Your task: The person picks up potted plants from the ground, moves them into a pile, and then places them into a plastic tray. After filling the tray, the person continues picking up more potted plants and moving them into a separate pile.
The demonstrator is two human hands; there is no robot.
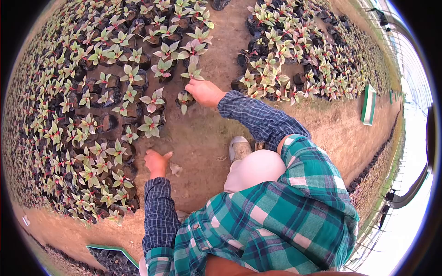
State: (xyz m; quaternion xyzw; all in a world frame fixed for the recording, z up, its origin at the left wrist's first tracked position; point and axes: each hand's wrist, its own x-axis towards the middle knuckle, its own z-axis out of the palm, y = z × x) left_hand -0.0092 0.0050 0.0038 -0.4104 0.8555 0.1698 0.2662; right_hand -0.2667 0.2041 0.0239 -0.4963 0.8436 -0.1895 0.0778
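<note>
My right grip (205,92) pinched a seedling pot (185,98); my left grip (156,162), nearer me than that pot, curled downward, hold untellable.

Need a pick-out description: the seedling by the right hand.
Find the bigger block of potted seedlings, then its edge along the bare dirt path. The seedling stands at that edge, the only one right beside the right hand.

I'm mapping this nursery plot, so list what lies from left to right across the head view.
Large bed of potted seedlings → left hand → right hand → second bed of seedlings → green tray.
</note>
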